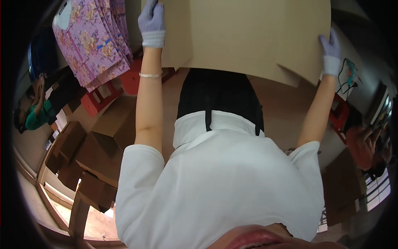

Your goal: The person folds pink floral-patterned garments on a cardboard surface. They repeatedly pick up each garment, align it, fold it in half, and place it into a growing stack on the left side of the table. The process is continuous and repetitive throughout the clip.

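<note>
Cardboard sheet (248,37) lies at twelve o'clock from the white shirt (236,178), its notched near edge facing the wearer. The visible portion is longer along the nine-to-three axis; the far edge is out of frame, so the true long axis cannot be confirmed. The gloved right hand (330,52), at one o'clock, is the closer of the two to the near edge; its thumb and fingers pinch the right side of the sheet. The gloved left hand (151,23), at eleven o'clock, sits farther up the opposite side; its fingers are folded together on the sheet, with the tips cut off by the frame. From the left hand, the sheet extends toward three o'clock; from the right hand, toward nine. Farther out are a floral-print stack (93,41) between ten and eleven o'clock and a brown carton (112,120) near ten.
</note>
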`<state>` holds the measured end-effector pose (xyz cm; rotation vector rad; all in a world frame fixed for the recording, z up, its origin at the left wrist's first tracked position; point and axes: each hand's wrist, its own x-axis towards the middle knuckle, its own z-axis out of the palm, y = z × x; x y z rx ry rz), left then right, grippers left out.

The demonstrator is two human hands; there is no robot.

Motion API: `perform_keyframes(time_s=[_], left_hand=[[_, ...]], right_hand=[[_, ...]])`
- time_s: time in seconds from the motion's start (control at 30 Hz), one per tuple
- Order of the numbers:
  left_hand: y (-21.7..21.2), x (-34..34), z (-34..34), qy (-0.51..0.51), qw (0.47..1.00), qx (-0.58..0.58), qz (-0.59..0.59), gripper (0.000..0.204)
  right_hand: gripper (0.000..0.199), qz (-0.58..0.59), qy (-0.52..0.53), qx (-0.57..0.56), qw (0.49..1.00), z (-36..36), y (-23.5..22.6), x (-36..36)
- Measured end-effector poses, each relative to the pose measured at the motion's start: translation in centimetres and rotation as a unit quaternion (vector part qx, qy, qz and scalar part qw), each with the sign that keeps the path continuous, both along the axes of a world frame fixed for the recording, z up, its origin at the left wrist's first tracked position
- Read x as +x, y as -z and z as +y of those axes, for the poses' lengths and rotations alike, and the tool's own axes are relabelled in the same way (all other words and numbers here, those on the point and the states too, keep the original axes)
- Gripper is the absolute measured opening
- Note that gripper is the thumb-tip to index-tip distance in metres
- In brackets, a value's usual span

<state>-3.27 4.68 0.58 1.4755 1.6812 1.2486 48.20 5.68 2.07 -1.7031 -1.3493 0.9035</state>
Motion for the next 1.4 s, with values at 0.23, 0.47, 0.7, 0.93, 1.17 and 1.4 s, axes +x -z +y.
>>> perform_keyframes(time_s=[0.23,0.47,0.7,0.93,1.17,1.4], left_hand=[[1.7,8.3,0.8,0.106,0.976,0.161,0.103,0.049],[6.0,11.7,-1.4,0.099,0.92,0.119,0.359,0.056],[6.9,13.2,-1.0,0.09,0.899,0.126,0.41,0.05],[6.7,12.9,-1.7,0.085,0.905,0.126,0.398,0.051],[5.5,12.5,-5.5,0.163,0.898,0.026,0.409,0.056],[6.5,14.0,-5.3,0.16,0.89,0.079,0.42,0.057]], right_hand=[[0.036,-0.348,-0.043,0.163,0.922,0.0,-4.0,-8.0],[0.033,-0.004,-0.188,-0.143,0.972,-8.2,3.9,-18.0],[0.032,-0.188,-0.196,-0.199,0.942,-6.5,4.2,-21.3],[0.031,-0.228,-0.158,-0.036,0.96,-7.4,5.3,-21.9],[0.034,-0.238,-0.165,-0.054,0.955,-7.3,5.6,-21.5],[0.035,-0.252,-0.162,-0.086,0.95,-6.0,5.3,-20.8]])
